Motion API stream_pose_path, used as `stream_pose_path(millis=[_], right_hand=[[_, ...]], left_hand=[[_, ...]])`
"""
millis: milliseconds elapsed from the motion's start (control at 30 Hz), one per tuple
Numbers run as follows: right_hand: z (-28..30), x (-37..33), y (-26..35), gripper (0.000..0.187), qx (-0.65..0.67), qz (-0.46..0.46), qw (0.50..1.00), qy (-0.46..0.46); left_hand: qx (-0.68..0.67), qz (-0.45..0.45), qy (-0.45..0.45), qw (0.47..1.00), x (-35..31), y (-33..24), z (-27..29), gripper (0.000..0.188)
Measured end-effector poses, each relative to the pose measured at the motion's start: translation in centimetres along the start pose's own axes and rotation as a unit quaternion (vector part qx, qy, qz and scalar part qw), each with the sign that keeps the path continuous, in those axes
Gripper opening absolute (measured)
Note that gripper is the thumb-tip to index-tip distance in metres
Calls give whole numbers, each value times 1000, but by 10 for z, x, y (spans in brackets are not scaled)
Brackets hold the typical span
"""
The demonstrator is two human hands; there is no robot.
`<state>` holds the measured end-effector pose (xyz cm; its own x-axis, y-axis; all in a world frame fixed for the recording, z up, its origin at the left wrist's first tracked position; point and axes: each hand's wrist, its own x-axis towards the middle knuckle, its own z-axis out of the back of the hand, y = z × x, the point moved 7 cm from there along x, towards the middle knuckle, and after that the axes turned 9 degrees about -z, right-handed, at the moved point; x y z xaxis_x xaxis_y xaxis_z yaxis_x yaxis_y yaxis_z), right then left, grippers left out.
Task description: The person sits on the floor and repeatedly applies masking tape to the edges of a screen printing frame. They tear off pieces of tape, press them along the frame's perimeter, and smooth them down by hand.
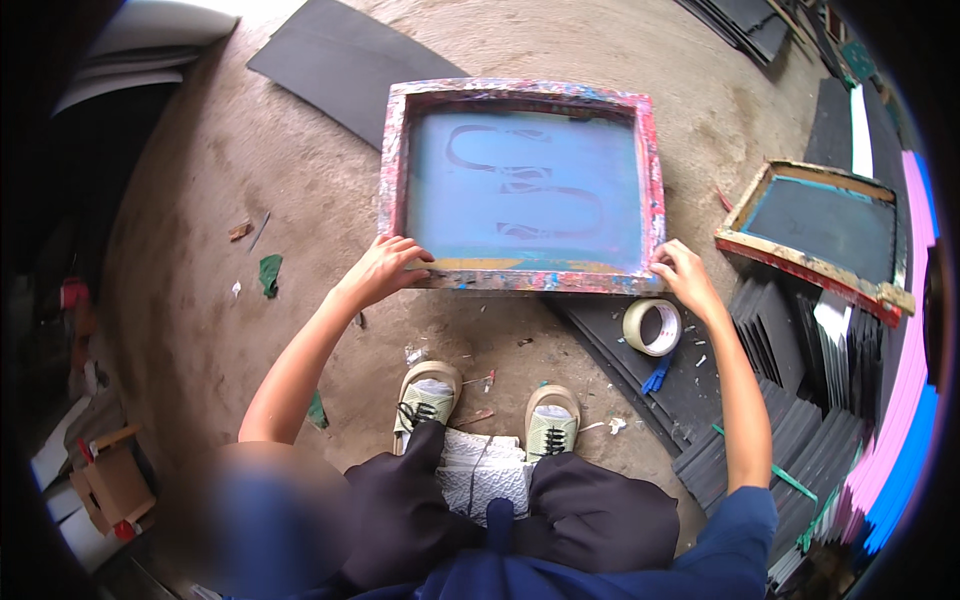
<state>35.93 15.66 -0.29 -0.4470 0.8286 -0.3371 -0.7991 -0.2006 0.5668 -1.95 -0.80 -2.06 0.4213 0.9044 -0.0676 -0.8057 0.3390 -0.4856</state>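
A screen printing frame (pixel 522 282), its wooden sides smeared with red, blue and white paint, is held out in front of me over the floor. Its blue mesh carries two curved shoe-sole outlines. At the near left corner my left hand (pixel 383 270) is closed on the wood, fingers over the near edge. My right hand (pixel 688 272) grips the near right corner. Just below that hand, a roll of clear tape (pixel 652 327) rests on dark sheets, with a small blue scrap (pixel 657 378) beside it.
A dark sheet (pixel 345 62) lies on the floor beyond the frame. Another screen frame (pixel 800 255) sits on stacks of black sheets (pixel 790 440) at right, near pink and blue sheets (pixel 900 460). Scraps litter the floor, including a green piece (pixel 270 275). A cardboard box (pixel 115 485) stands at left.
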Motion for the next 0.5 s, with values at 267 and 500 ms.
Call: stream_pose_path(millis=[267, 500], right_hand=[[47, -47, 92, 11, -120, 41, 991, -48], [66, -75, 107, 10, -155, 47, 982, -97]], left_hand=[[-65, 3, -16, 998, -3, 15, 4, 15], [-209, 22, -167, 963, -19, 7, 28, 11]])
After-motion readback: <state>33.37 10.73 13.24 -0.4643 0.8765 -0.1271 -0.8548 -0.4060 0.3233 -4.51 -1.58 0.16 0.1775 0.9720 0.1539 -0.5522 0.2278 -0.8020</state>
